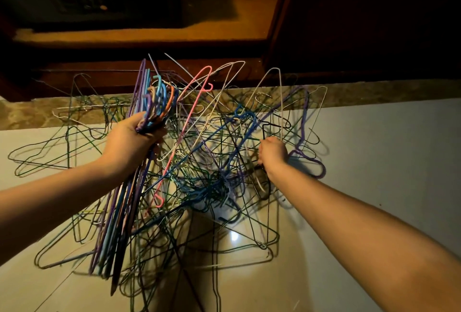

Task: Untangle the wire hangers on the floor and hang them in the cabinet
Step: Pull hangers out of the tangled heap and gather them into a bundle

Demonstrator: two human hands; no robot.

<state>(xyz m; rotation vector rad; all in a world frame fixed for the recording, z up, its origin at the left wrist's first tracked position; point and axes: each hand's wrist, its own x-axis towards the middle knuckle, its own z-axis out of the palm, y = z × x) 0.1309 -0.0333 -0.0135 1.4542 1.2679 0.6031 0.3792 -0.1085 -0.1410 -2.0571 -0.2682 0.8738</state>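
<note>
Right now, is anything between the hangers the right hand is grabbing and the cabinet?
Yes, the tangle itself. The right hand grips inside the pile, where a purple hanger and a blue hanger cross close around it. The cabinet behind looks open.

A pale glossy tile floor [389, 162] fills the lower part, with a small bright glare of light [234, 236] near its middle. Along its far edge runs a brown marbled stone strip [374, 93]. Beyond it stands a dark wooden cabinet [282, 12], its open inside showing a warm orange-lit wooden shelf [149, 34]. The cabinet's right side lies in deep shadow.
</note>
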